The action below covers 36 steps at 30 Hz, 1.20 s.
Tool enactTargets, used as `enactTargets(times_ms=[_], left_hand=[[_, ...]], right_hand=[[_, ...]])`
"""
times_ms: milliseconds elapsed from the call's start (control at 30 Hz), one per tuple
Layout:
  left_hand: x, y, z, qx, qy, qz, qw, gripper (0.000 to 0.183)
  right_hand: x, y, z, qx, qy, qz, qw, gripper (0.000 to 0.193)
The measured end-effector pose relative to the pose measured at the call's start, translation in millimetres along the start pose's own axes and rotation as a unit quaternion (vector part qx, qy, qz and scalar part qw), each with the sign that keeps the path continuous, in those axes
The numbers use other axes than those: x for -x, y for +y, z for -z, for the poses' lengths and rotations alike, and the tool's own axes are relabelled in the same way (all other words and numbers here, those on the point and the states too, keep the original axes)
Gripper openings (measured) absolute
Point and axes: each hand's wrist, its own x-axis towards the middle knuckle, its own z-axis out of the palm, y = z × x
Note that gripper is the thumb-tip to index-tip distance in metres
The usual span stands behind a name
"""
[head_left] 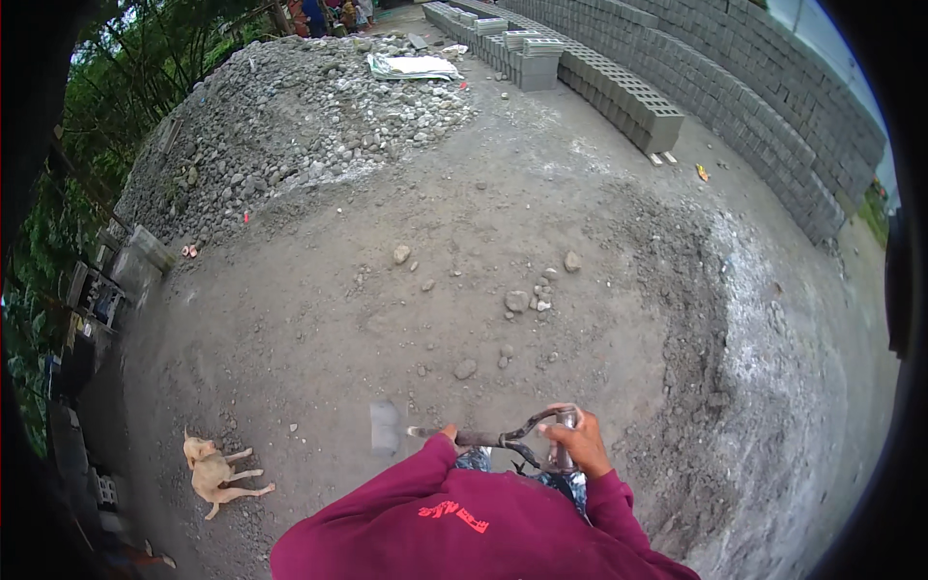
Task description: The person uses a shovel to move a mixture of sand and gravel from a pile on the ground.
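Note:
A shovel (478, 439) lies crosswise in front of my body, its pale blade (384, 428) to the left and smeared by motion. My left hand (451, 437) is wrapped round the shaft near the blade end, partly hidden by my maroon sleeve. At the other end, my right hand (582, 445) grips the D-shaped handle (527, 427). The blade appears to be over bare grey ground, with nothing visible on it. I cannot tell whether it touches the ground.
Loose stones (518, 301) are scattered ahead. A gravel heap (309, 106) rises at the far left, with a white sack (414, 68) on it. Hollow blocks (619, 97) stand in rows at far right. A tan dog (213, 472) lies at left. White powder (749, 329) streaks the right side.

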Motion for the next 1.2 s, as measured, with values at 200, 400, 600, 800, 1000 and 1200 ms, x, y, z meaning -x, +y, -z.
enactTargets(times_ms=[200, 400, 600, 800, 1000, 1200], left_hand=[[-13, -92, -234, -0.371, -0.082, -0.095, 0.920, 0.030], [8, -222, -399, -0.344, -0.181, -0.059, 0.920, 0.029], [-78, -368, -505, -0.502, -0.125, 0.026, 0.856, 0.027], [-193, -463, -586, -0.685, -0.048, -0.051, 0.725, 0.025], [-246, -479, -731, -0.680, -0.104, -0.067, 0.723, 0.024], [-216, -465, -770, -0.587, -0.076, -0.077, 0.802, 0.018]], right_hand=[[82, 71, 105, -0.328, 0.317, -0.035, 0.889, 0.035], [80, 170, 170, -0.536, 0.507, -0.110, 0.665, 0.009], [40, 251, 291, -0.639, 0.548, -0.125, 0.526, 0.015], [-25, 325, 394, -0.670, 0.596, -0.164, 0.411, 0.019], [-167, 357, 522, -0.687, 0.605, -0.142, 0.377, 0.012], [-211, 334, 563, -0.691, 0.587, -0.138, 0.398, 0.017]])
